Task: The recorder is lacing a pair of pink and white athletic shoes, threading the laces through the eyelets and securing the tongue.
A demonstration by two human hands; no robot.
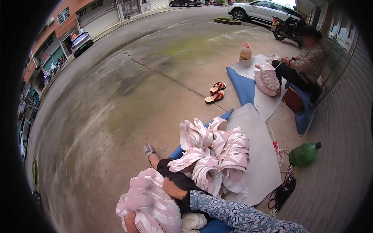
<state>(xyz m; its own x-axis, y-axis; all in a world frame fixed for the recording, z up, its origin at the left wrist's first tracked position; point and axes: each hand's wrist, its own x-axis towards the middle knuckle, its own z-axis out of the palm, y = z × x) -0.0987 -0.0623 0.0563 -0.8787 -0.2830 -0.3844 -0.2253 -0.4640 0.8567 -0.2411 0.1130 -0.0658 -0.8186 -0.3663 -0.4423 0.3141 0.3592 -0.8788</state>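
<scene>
A thick bundle of pink-and-white shoe uppers point(145, 198) rests over my lap at the lower left. My left hand point(130, 222) is closed on its lower left edge. From the right, a blue-and-white patterned sleeve point(233, 209) leads to my right hand point(171, 188), which grips the bundle's right side; its fingertips are hidden by the uppers. More stacked shoe uppers point(213, 151) lie just beyond, beside my outstretched leg in black trousers. White cord or cloth point(194, 221) shows under my right forearm.
A grey-and-blue mat point(260, 155) lies under the stacks. Right of it are a green bottle point(305, 153) and black cord point(285, 190). Red-strapped sandals point(215, 95) stand ahead. Another person point(307, 62) sits at the far right with uppers and a plastic jug point(245, 52).
</scene>
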